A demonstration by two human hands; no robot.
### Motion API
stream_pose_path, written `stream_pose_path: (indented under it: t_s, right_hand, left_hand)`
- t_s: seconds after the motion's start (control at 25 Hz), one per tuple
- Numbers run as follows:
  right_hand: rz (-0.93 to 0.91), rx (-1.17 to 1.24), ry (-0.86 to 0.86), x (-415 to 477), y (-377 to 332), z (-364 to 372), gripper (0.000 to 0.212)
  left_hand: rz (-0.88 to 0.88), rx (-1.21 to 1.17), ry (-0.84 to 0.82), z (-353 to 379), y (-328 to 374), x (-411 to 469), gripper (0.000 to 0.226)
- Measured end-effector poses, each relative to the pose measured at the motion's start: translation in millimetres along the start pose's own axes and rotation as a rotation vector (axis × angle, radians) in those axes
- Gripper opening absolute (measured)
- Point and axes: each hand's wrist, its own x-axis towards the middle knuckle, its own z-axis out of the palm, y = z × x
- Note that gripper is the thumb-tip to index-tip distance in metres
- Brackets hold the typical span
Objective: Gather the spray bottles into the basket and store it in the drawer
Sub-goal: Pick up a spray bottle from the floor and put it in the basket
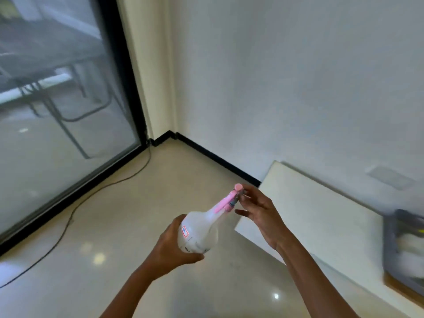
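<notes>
A translucent white spray bottle (pixel 202 228) with a pink trigger head is held in the air over the floor, tilted with its nozzle pointing up and away. My left hand (pixel 169 246) grips its round body from below and the left. My right hand (pixel 259 212) pinches the nozzle tip with thumb and forefinger, the other fingers spread. A grey basket (pixel 390 244) sits at the right edge on the white countertop (pixel 316 210), blurred, with pale shapes inside that I cannot make out. No drawer is visible.
A glossy beige floor (pixel 137 226) lies below, with a black cable (pixel 68 216) trailing across it. A black-framed glass door (pixel 68 99) fills the left. A white wall with black baseboard (pixel 218 157) meets the counter at the right.
</notes>
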Motion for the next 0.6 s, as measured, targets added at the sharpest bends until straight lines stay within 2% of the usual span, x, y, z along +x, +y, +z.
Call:
stream_pose_path:
  t_s: [0.16, 0.28, 0.44, 0.6]
  right_hand:
    - [-0.088, 0.04, 0.211, -54, -11, -104, 0.013]
    - [-0.154, 0.033, 0.364, -94, -20, -177, 0.018]
    - [-0.188, 0.006, 0.53, -137, -20, -259, 0.016]
    - [-0.209, -0.02, 0.67, -158, -15, -327, 0.022]
  left_hand:
    - [0.131, 0.036, -0.122, 94, 69, 19, 0.086]
    - [0.22, 0.037, -0.212, 175, 113, 26, 0.082]
    - [0.277, 0.094, -0.345, 268, 159, 36, 0.078]
    - [0.3, 0.19, -0.457, 347, 195, 61, 0.069]
